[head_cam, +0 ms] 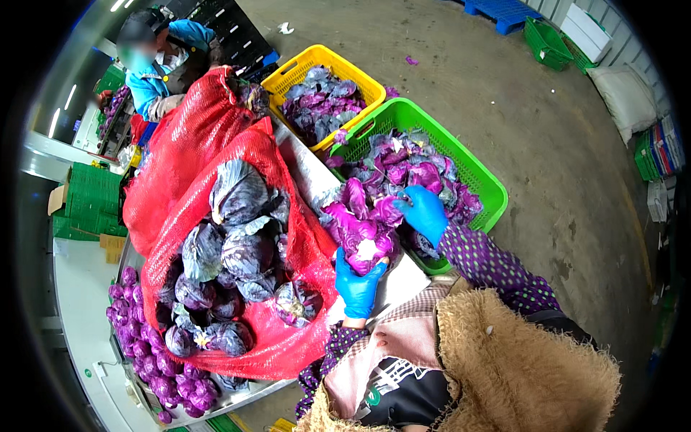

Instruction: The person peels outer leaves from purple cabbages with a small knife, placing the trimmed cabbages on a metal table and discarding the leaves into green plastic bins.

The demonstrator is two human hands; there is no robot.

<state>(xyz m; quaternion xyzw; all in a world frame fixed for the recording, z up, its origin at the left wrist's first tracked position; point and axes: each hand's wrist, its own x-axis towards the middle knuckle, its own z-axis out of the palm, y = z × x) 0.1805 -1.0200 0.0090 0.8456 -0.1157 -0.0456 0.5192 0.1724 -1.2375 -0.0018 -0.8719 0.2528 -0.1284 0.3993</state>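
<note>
My left hand (358,287), in a blue glove, grips a purple cabbage head (370,251) from below. The pale cut stem end of the head faces up, and its outer leaves are spread. My right hand (425,213), also gloved in blue, pinches a loosened purple leaf (387,209) at the side of the head. Both hands are at the near edge of a green crate (488,186) that holds loose cabbage leaves (418,162). To the left, an opened red mesh sack (280,345) bears several dark, unpeeled red cabbages (247,254).
A yellow crate (329,51) of leaves stands beyond the green one. Peeled purple cabbages (143,345) are piled at the metal table's left side. Another full red sack (178,162) lies behind, near a person in a blue jacket (141,89). A blue pallet (499,15) is on the floor.
</note>
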